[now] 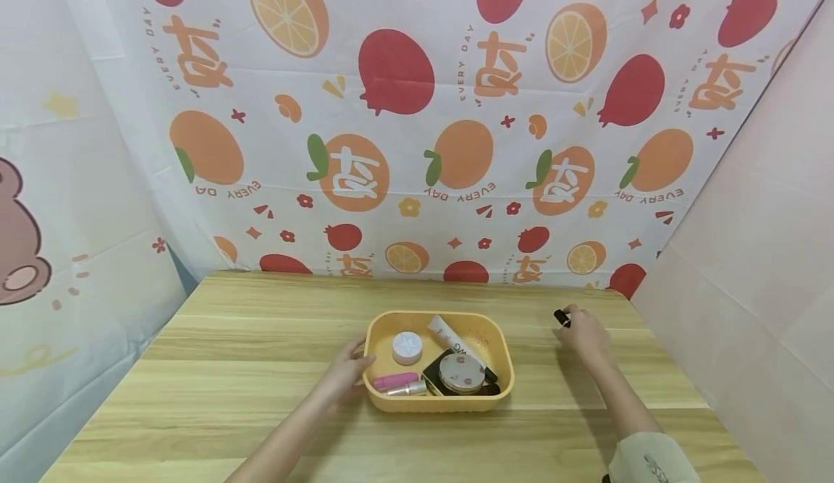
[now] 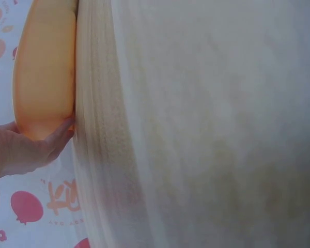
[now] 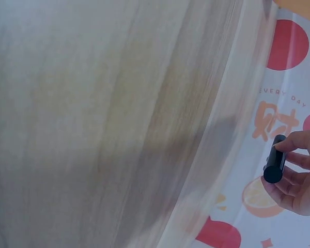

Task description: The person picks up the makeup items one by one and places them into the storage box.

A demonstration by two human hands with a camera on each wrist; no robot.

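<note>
A yellow storage basket (image 1: 439, 406) stands on the wooden table, holding several cosmetics. My left hand (image 1: 345, 373) grips its left end, thumb at the rim and fingers against the outer wall. Inside lie a round white jar with a star lid (image 1: 407, 347), a white squeeze tube (image 1: 449, 334), a round compact (image 1: 461, 371), a pink tube (image 1: 395, 380) and a silver tube (image 1: 408, 389). Beyond the basket's right side, above the table, my right hand (image 1: 583, 334) pinches a short black lipstick-like tube (image 3: 275, 159) between thumb and fingers.
The wooden table (image 1: 247, 353) extends on both sides of the basket. A fruit-print cloth (image 1: 404, 179) hangs behind its back edge, and pale cloths stand at the left (image 1: 85, 215) and right (image 1: 756, 251).
</note>
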